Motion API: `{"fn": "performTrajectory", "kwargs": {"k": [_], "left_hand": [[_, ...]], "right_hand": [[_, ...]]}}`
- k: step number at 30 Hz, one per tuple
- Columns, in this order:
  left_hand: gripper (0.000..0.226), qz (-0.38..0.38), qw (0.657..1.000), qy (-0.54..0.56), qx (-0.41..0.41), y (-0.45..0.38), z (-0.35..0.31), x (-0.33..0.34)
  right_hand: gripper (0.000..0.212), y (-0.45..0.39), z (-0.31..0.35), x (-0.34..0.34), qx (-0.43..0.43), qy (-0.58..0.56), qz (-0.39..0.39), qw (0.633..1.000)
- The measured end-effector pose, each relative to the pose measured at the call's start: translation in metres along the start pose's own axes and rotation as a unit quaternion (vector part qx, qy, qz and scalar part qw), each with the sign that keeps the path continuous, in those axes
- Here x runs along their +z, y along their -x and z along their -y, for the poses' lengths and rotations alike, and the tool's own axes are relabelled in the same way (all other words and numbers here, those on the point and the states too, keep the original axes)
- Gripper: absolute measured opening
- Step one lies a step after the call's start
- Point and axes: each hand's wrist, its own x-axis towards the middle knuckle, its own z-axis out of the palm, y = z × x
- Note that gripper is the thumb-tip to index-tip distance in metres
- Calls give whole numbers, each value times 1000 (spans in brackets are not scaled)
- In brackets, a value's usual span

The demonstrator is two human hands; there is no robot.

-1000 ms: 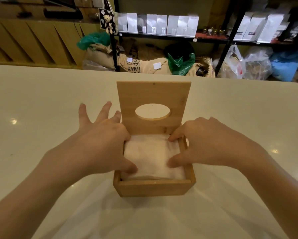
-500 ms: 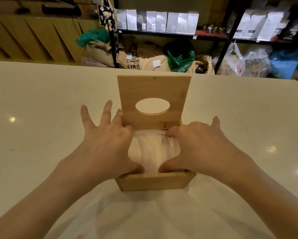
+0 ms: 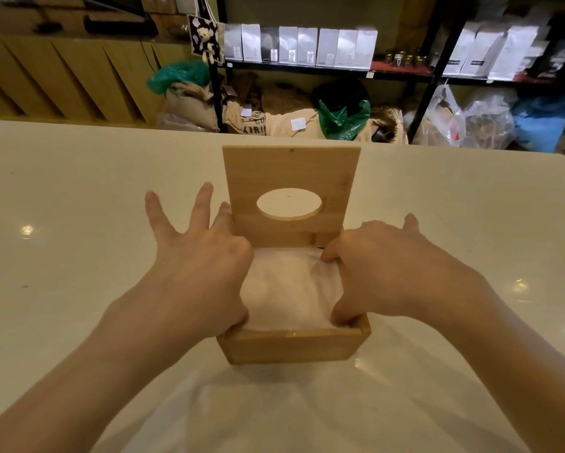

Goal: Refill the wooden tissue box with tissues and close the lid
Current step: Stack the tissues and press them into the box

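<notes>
Pale table (image 3: 78,256); wooden box (image 3: 294,348), lid (image 3: 291,171) upright. My left hand (image 3: 196,273), fingers spread, and right hand (image 3: 392,269), curled, press tissues (image 3: 287,289) down inside.

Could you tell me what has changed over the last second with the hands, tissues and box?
Both hands, left hand and right hand, have pushed deeper, pressing the tissues lower into the wooden box. Nothing was grasped or released. The lid stays upright and open on the table.
</notes>
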Motion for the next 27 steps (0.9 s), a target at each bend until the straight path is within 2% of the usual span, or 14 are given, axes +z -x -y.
{"fn": "performTrajectory", "kwargs": {"k": [7, 10, 14, 18, 27], "left_hand": [[42, 15, 996, 81, 15, -4, 6, 0], [38, 7, 991, 129, 19, -6, 10, -2], [35, -26, 969, 247, 9, -9, 10, -1], [36, -43, 960, 277, 5, -11, 2, 9], [41, -81, 955, 286, 10, -9, -4, 19]], "right_hand": [[53, -1, -4, 1, 9, -31, -10, 999], [41, -2, -9, 1, 7, -105, -48, 993], [35, -3, -8, 5, -7, -204, -107, 973], [35, -9, -1, 15, 11, -235, -102, 967], [37, -12, 3, 25, 15, -168, -148, 974]]}}
